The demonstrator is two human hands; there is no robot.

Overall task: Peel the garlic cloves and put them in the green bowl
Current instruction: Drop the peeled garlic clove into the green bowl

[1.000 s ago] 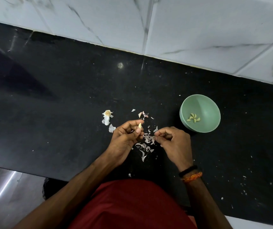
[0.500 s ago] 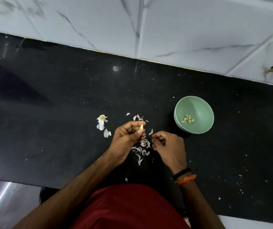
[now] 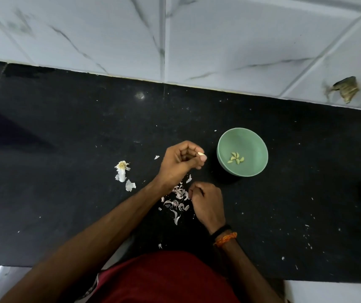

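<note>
The garlic clove, pale and peeled, is pinched between the thumb tip and curled fingers of the left hand. The clove sits at the hand's right side, raised above the tabletop and near the left rim of the green bowl, not touching it. The remaining left fingers are curled inward toward the palm.

The green bowl stands upright on the tabletop, right of centre and nearer the rear edge than the front edge. Five or so peeled cloves lie clustered on its floor.

The right hand is low over the tabletop, in front of the bowl and nearer the front edge. Its fingers are curled together, tips drawn against the thumb. Whether they pinch a scrap of skin cannot be told. The wrist carries a black band and an orange thread.

Loose garlic skins lie heaped on the tabletop between the two hands, just beside the right knuckles. A stripped bulb core with white papery skins lies to the left of the left hand, well apart from the bowl. Small white flecks are scattered toward the front right corner.

White veined wall tiles meet the rear edge. A brown patch shows on the tiles at far right. No writing or brand marks can be read.
</note>
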